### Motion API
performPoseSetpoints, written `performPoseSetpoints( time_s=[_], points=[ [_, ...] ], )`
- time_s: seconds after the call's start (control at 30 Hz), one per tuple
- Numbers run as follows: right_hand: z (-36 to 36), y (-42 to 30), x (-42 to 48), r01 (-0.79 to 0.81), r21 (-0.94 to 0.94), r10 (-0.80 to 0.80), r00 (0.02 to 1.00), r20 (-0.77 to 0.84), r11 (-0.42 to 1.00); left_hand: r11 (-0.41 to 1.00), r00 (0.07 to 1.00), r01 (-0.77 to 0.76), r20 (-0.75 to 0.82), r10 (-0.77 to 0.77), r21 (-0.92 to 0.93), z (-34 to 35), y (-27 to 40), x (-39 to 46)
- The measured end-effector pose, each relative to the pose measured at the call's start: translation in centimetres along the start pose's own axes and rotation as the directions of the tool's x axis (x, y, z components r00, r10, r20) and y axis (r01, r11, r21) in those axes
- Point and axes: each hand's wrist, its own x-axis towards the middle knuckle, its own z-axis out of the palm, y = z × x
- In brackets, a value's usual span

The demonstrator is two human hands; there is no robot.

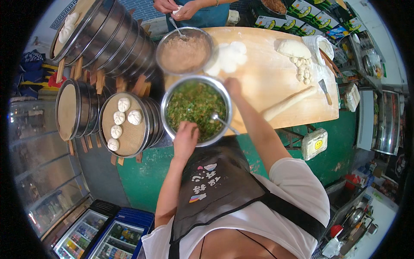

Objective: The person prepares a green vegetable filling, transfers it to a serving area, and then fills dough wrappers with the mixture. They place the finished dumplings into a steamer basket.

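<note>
A steel bowl (pixel 164 113) of chopped green filling (pixel 194 106) stands before me at the table's left end. My left hand (pixel 186 137) is at its near rim, fingers curled down over the filling's edge; whether they hold anything is hidden. A metal spoon (pixel 223 122) leans in the bowl, its handle over the rim. Blurred, my right hand (pixel 233 86) is at the bowl's far right side, close to a pile of flat, round dough wrappers (pixel 228 58). Its fingertips are indistinct.
Beyond lies a bowl of pinkish filling (pixel 184 53); a co-worker's hands (pixel 181 9) hold dough. Left are stacked steamers (pixel 106 39) and a steamer tray (pixel 129 142) with several buns (pixel 134 117). The wooden table (pixel 258 81) bears a dough roll (pixel 289 103), dough pieces (pixel 304 71) and a scraper (pixel 325 91).
</note>
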Motion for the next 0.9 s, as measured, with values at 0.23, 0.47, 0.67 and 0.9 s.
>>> performPoseSetpoints(
  time_s=[0.23, 0.47, 0.67, 0.9],
  points=[
    [-5.1, -3.7, -2.4, 0.291, 0.380, -0.169, 0.931, -0.322, 0.878, 0.922, 0.979, 0.132, 0.194, -0.063, -0.365, 2.3, -0.8, 1.1],
    [-14.0, -11.6, -9.8, 0.002, 0.832, -0.190, 0.974, 0.124, 0.555, -0.414, 0.799, 0.529, 0.599, -0.053, -0.741, 5.3, -0.3, 6.0],
    [-13.2, -7.9, -15.6, 0.333, 0.120, -0.351, 0.918, 0.187, 0.935, -0.547, 0.891, 0.354, 0.452, -0.050, -0.759, 1.7, 0.0, 4.9],
    [-10.2, -9.0, -19.4, 0.436, -0.344, -0.324, 0.884, 0.336, 0.832, -0.493, 0.888, 0.175, 0.353, -0.294, -0.852, -1.8, -6.0, 0.3]
  ],
)
